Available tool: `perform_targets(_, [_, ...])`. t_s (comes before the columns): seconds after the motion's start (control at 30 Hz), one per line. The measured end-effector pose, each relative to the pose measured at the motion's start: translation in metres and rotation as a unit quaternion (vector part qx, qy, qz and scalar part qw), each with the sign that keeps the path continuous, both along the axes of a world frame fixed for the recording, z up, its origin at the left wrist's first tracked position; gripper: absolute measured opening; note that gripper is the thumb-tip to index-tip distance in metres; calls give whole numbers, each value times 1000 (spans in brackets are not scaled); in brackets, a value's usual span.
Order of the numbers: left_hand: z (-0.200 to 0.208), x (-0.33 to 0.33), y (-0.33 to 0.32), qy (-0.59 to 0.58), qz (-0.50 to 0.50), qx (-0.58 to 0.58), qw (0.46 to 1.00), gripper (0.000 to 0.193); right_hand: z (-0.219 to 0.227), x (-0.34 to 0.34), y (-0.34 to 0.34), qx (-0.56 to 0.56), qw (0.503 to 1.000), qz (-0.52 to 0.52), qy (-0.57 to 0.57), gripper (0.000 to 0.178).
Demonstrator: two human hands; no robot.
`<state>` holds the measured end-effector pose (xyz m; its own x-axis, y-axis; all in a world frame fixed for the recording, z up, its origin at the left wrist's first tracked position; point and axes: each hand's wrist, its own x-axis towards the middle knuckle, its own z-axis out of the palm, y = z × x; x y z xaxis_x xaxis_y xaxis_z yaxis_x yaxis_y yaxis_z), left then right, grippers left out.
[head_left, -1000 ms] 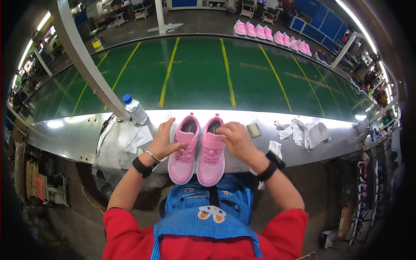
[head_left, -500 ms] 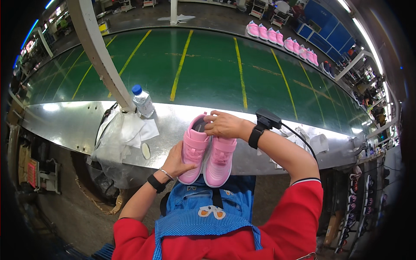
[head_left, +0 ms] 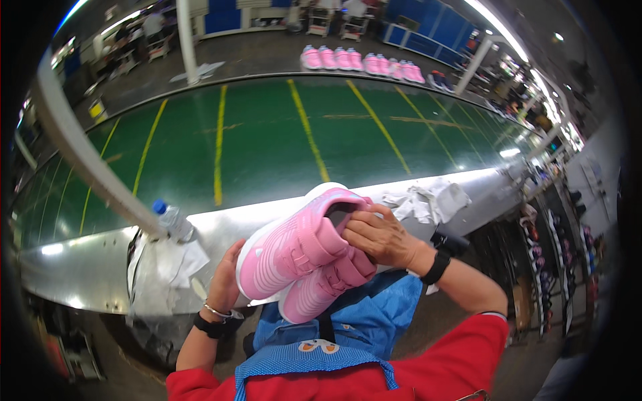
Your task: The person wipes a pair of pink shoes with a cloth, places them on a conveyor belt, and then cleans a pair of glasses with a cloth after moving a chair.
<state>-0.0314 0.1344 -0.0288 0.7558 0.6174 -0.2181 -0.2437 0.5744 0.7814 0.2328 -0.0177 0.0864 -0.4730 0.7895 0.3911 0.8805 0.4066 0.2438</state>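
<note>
A pair of pink sneakers (head_left: 287,257) is tilted above the front of the metal table, toes toward the lower left. The nearer, lower shoe (head_left: 321,294) is partly covered by the upper one. My right hand (head_left: 381,234) is closed at their collars, its fingertips curled into the openings. Against the sole edge near the upper shoe's toe rests my left hand (head_left: 226,277), fingers bent along it; part of its grip is hidden. Below the shoes lies the blue apron (head_left: 374,327) on my lap.
A green conveyor belt (head_left: 261,140) with yellow lines runs beyond the metal table edge (head_left: 87,274). A capped water bottle (head_left: 174,220) stands by a post (head_left: 87,154) at left, near white paper (head_left: 177,264). Crumpled white paper (head_left: 435,200) lies at right. Several pink shoes (head_left: 361,61) line the far side.
The sneakers have come up off the table and turned, toes swinging left. My left hand has shifted to the toe's outer side. The whole view has turned to the right.
</note>
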Motion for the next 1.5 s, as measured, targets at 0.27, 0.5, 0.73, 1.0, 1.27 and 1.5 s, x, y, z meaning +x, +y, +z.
perform_targets(0.27, [29,107,-63,-172,-334,-111,920,88,-51,33,-129,117,946,-290,85,27])
perform_targets(0.5, [22,205,-120,-121,-459,-197,858,92,-74,51,-229,76,880,-450,135,26])
perform_targets(0.73, [19,278,-173,-75,-543,-237,802,96,-72,84,-296,43,828,-533,169,25])
perform_targets(1.0, [42,372,-248,-19,-641,-236,730,93,-42,129,-393,74,768,-615,163,20])
perform_targets(1.27, [45,454,-300,-47,-749,-163,641,88,9,177,-466,109,737,-654,129,22])
perform_targets(1.5, [78,504,-329,-80,-689,-178,698,85,20,235,-473,85,751,-647,104,23])
